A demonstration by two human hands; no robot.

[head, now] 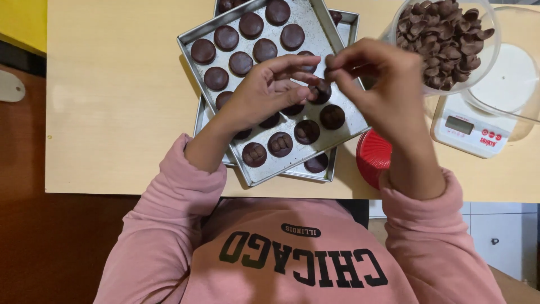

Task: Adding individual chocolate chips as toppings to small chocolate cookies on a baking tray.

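Observation:
A metal baking tray (188, 40) lies tilted on a second tray, filled with round dark chocolate cookies (226, 38). Three cookies at the near end carry chocolate pieces on top (280, 143). My left hand (270, 90) hovers over the middle of the tray with fingers curled toward my right hand. My right hand (377, 84) is raised beside it, fingertips pinched on a small dark chocolate piece (329, 61). The fingertips of both hands nearly meet above the tray.
A clear bowl of chocolate pieces (444, 39) stands at the back right. A white kitchen scale (469, 126) with a clear bowl on it sits to the right. A red lid (372, 156) lies by the table's front edge. Pink sleeves fill the foreground.

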